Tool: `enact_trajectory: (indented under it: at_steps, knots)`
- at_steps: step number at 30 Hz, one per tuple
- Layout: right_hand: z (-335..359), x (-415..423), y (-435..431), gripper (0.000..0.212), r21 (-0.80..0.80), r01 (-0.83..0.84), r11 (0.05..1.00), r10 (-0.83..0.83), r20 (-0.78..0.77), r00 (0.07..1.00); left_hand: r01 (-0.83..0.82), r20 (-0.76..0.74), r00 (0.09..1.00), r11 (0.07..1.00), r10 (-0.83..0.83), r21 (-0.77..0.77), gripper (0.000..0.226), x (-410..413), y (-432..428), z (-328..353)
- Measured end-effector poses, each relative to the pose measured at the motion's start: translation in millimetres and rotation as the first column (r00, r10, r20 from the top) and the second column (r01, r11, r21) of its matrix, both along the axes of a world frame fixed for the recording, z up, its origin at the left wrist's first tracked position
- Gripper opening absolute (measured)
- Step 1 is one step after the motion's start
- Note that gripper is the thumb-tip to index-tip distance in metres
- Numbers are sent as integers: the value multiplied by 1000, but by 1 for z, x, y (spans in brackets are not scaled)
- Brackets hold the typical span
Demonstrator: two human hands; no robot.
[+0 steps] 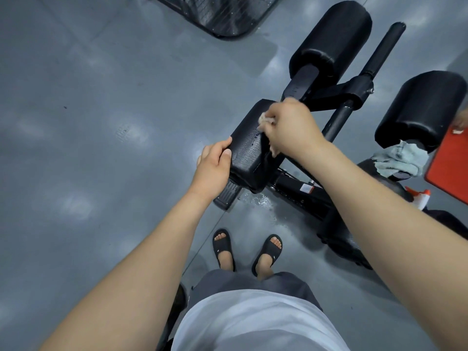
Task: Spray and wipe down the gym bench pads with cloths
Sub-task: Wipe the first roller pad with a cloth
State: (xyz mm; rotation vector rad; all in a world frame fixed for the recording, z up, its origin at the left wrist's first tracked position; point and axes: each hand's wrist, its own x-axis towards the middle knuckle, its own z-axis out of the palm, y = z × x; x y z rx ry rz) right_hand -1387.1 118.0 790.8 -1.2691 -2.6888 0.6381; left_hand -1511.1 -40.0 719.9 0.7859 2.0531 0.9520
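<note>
A black rectangular bench pad sits in the middle of the view, wet with droplets on top. My left hand grips its near left corner, thumb on top. My right hand holds a small pale cloth bunched against the pad's right side. Two black roller pads stand beyond, one at the top and one at the right. A grey-blue cloth lies draped on the frame at the right. A spray bottle's white and orange top shows at the right edge.
A red pad fills the right edge. The black bench frame runs under the pads, with a wet patch on the grey floor beside it. My sandalled feet stand close to the frame. A black mesh object sits at the top.
</note>
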Motion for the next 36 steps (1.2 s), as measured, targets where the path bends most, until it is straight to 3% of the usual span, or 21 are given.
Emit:
enact_trajectory:
  at_steps: [5,12,16,26,32,36]
  knots:
    - [3,14,-31,15,-86,-269,959,264,-64,962,7,-21,1000,1000,-7,15,39,1,0,1]
    - [0,9,40,24,-16,-25,1000,24,-16,1000,7,-79,997,999,-4,35,37,6,-1,2]
    - [3,5,63,23,-32,0,999,1,40,999,3,-129,992,999,3,45,37,13,-2,7]
    - [-7,7,41,19,38,-74,997,74,-2,997,14,-204,979,1000,-10,18,36,19,-1,5]
    - [-4,6,-9,25,-46,-163,986,157,-101,982,18,-181,983,1000,-17,4,37,16,-1,8]
    - [11,10,-9,18,-290,-125,949,77,-173,982,11,-147,989,1000,-9,8,37,16,-1,15]
